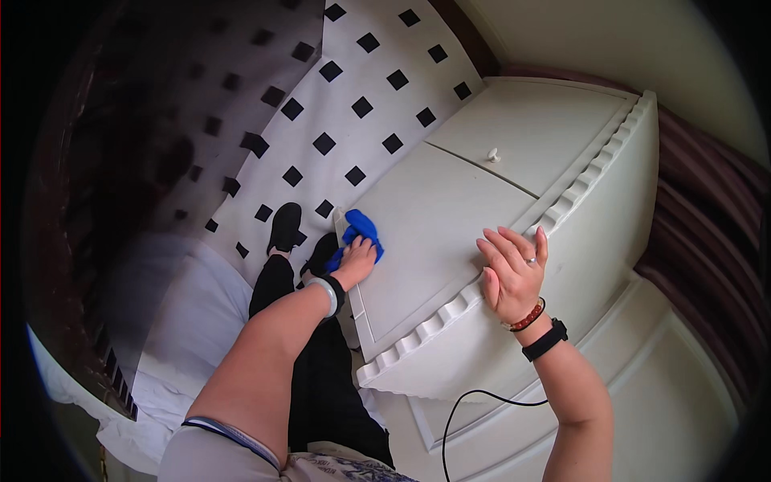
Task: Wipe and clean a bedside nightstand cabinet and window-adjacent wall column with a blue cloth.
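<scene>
My left hand (356,262) presses a bunched blue cloth (364,226) against the lower edge of a white cabinet's front (435,235). Part of the cloth is hidden under the palm. Higher up, my right hand (512,274) is by the scalloped trim (455,308) along the cabinet's top edge, fingers apart and holding nothing. Whether it touches the trim, I cannot tell. The cabinet has two panels divided by a thin gap, and a small white knob (493,155) sits on the farther one.
My shoes (285,226) stand on a white floor with black diamonds (324,143). A dark glossy panel (138,156) at left reflects the floor. White fabric (156,394) lies lower left. A black cable (449,422) loops beside the cabinet. Dark purplish curtains (692,241) hang behind it.
</scene>
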The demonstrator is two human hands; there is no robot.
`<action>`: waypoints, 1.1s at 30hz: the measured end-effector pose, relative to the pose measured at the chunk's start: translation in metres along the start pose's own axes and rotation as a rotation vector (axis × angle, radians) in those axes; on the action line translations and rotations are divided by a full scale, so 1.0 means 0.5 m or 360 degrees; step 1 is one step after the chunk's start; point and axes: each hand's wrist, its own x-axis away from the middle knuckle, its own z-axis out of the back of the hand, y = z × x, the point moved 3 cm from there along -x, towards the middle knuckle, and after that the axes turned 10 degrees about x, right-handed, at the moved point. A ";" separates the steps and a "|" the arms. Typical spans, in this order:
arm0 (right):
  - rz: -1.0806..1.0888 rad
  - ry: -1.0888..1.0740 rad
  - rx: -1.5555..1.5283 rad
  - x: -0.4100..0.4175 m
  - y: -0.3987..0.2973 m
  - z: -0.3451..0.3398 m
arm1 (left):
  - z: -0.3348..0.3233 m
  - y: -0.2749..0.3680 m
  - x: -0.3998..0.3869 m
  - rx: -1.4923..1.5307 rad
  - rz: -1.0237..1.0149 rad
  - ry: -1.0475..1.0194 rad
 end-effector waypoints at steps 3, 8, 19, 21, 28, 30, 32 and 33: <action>-0.0004 0.0014 -0.0006 -0.005 -0.003 0.001 | 0.036 0.116 -0.080 -0.0053 -0.0537 0.0310; -0.0005 -0.0004 -0.0013 -0.003 0.008 -0.011 | 0.101 0.312 -0.265 0.0562 -0.0425 0.0202; -0.0007 0.0004 -0.0044 -0.027 0.013 -0.034 | 0.017 -0.086 -0.318 -0.0190 -0.0296 0.0227; -0.0001 0.0026 -0.0071 -0.031 0.006 -0.038 | -0.010 -0.213 -0.227 -0.0261 -0.0127 0.0126; -0.0039 -0.0030 -0.0003 -0.013 0.016 -0.042 | -0.048 -0.186 -0.207 -0.0171 0.0033 -0.0121; -0.0027 -0.0007 -0.0017 -0.024 0.011 -0.045 | -0.018 -0.149 -0.282 -0.0218 -0.0355 0.0104; -0.0029 -0.0045 0.0009 -0.014 0.022 -0.050 | -0.014 -0.032 -0.379 -0.0141 -0.0569 0.0165; -0.0049 -0.0073 0.0044 -0.003 0.031 -0.049 | -0.007 0.049 -0.423 -0.0082 -0.0602 0.0073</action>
